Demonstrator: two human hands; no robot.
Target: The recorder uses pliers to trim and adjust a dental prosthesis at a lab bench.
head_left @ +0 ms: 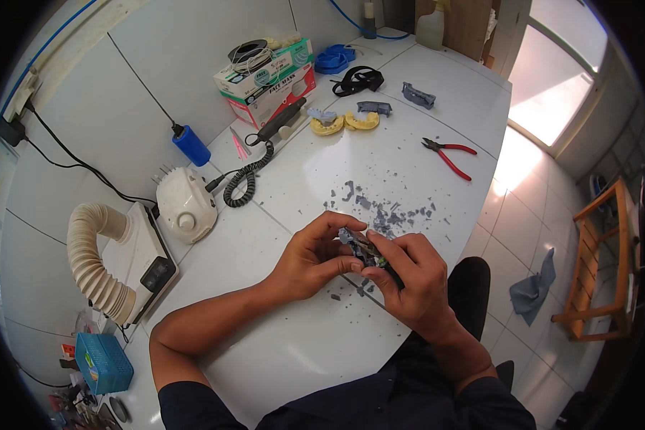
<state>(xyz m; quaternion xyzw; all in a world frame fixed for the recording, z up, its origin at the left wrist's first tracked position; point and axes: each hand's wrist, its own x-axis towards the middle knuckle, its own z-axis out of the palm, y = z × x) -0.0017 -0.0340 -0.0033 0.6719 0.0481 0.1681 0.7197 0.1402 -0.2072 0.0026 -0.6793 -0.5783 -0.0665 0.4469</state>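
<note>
Close together above the table's near part, my hands work on one small blue-grey piece with a ragged edge (pixel 347 236). Thumb and fingers of my left hand (pixel 312 252) pinch it from the left. My right hand (pixel 414 281) is closed from the other side around a small tool (pixel 369 249) with a dull metal end and a bit of green; its kind and handle are mostly hidden. Blue-grey broken bits (pixel 390 217) lie scattered just beyond and beneath my hands. Farther off, two similar blue-grey pieces (pixel 418 95) sit near yellow dental casts (pixel 327 127).
Red-handled cutting pliers (pixel 448 155) lie at the right. On the left stand a white control box (pixel 186 205) with a coiled cord (pixel 247 183), a dark handpiece (pixel 281 120), a white unit with a ribbed hose (pixel 93 251) and a blue basket (pixel 104 363). Glove and mask boxes (pixel 269 82) stand behind.
</note>
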